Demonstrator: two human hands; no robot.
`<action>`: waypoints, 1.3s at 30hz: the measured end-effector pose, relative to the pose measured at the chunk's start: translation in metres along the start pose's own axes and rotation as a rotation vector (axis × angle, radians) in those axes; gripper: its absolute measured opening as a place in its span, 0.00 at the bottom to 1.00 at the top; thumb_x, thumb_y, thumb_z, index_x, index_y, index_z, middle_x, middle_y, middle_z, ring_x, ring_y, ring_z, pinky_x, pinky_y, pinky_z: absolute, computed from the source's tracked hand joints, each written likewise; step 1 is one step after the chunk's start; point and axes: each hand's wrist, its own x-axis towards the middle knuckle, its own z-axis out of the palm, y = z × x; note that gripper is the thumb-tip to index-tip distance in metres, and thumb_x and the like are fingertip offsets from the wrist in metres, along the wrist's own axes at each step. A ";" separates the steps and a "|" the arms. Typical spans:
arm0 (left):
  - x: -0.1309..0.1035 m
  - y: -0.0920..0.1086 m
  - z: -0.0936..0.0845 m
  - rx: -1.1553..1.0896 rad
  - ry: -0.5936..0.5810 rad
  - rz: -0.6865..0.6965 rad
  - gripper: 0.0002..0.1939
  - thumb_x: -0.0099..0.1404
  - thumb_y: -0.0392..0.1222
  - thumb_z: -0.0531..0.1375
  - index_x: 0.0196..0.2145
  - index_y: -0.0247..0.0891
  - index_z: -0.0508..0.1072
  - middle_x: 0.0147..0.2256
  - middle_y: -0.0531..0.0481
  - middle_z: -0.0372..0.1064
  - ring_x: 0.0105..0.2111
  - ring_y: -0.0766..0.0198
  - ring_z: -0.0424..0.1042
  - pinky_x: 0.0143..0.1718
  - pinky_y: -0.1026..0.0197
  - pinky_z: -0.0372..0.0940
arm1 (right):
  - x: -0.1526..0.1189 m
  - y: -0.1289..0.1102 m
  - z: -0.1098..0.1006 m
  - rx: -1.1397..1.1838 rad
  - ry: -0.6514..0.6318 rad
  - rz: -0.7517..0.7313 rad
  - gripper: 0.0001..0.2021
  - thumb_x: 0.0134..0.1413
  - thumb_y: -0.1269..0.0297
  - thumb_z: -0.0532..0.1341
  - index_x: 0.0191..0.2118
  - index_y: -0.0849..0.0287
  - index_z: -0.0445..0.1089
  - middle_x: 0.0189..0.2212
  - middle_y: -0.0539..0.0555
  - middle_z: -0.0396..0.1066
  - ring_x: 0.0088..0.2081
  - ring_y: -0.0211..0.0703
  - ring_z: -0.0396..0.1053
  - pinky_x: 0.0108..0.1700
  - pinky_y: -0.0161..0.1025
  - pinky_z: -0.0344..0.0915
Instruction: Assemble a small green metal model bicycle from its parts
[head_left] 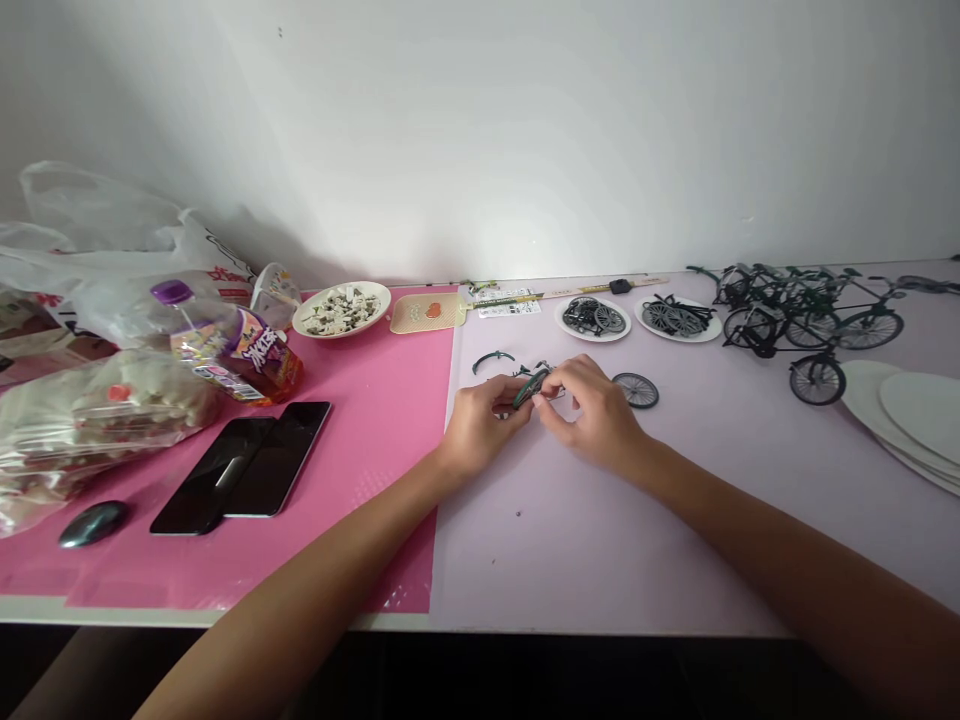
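Note:
Over the pale lilac mat, my left hand (484, 415) is closed on a small model bicycle wheel with a green curved mudguard (529, 388). My right hand (592, 408) meets it from the other side, thumb and forefinger pinching the same piece; the fingers partly cover it. Just behind my left hand lies a loose green mudguard (493, 358), with small dark parts near it that I cannot make out fully. Beside my right hand a loose spoked wheel (636, 390) rests flat on the mat.
White plates of wheels (595, 319) and dark frame parts (679, 318) stand at the back. Several model bicycles (814, 325) are at right, beside stacked white plates (919, 415). Leftward are a bowl (341, 310), a drink bottle (232, 350), phones (277, 460) and plastic bags (97, 420).

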 end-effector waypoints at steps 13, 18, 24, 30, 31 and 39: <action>-0.001 -0.002 -0.001 0.008 -0.028 -0.012 0.11 0.67 0.41 0.66 0.45 0.34 0.79 0.41 0.42 0.83 0.41 0.57 0.82 0.44 0.57 0.78 | -0.002 0.004 0.001 0.085 -0.108 0.031 0.09 0.63 0.70 0.61 0.33 0.53 0.62 0.28 0.50 0.68 0.34 0.45 0.66 0.36 0.42 0.63; 0.000 -0.002 0.000 0.022 -0.024 -0.011 0.11 0.67 0.41 0.65 0.45 0.34 0.80 0.40 0.43 0.83 0.40 0.59 0.82 0.43 0.59 0.78 | -0.001 0.003 0.000 0.004 -0.142 0.011 0.14 0.68 0.69 0.56 0.29 0.53 0.57 0.25 0.50 0.64 0.33 0.45 0.62 0.34 0.42 0.60; 0.001 -0.003 -0.002 0.024 -0.047 0.009 0.11 0.67 0.40 0.65 0.46 0.35 0.80 0.40 0.44 0.83 0.40 0.59 0.82 0.43 0.60 0.77 | -0.002 0.002 0.000 -0.012 -0.129 0.010 0.11 0.67 0.67 0.59 0.31 0.53 0.60 0.25 0.50 0.66 0.32 0.44 0.64 0.32 0.41 0.59; 0.001 0.001 -0.005 0.022 -0.079 0.012 0.12 0.68 0.42 0.64 0.48 0.36 0.80 0.40 0.45 0.83 0.39 0.59 0.82 0.43 0.59 0.77 | -0.003 0.002 0.001 -0.034 -0.110 -0.029 0.09 0.65 0.70 0.60 0.33 0.53 0.62 0.26 0.50 0.67 0.32 0.44 0.65 0.32 0.40 0.58; 0.001 0.001 -0.005 0.023 -0.082 0.014 0.12 0.68 0.41 0.64 0.48 0.36 0.80 0.40 0.45 0.83 0.39 0.60 0.82 0.43 0.60 0.77 | -0.002 0.002 0.000 -0.043 -0.120 -0.033 0.10 0.65 0.70 0.59 0.32 0.53 0.61 0.25 0.50 0.66 0.32 0.44 0.65 0.32 0.40 0.58; 0.001 -0.002 -0.004 0.045 -0.066 0.008 0.12 0.67 0.40 0.64 0.47 0.36 0.81 0.39 0.45 0.83 0.39 0.60 0.81 0.42 0.60 0.77 | -0.001 0.001 -0.002 -0.063 -0.135 -0.007 0.13 0.68 0.67 0.58 0.29 0.53 0.59 0.24 0.50 0.64 0.31 0.44 0.63 0.31 0.41 0.57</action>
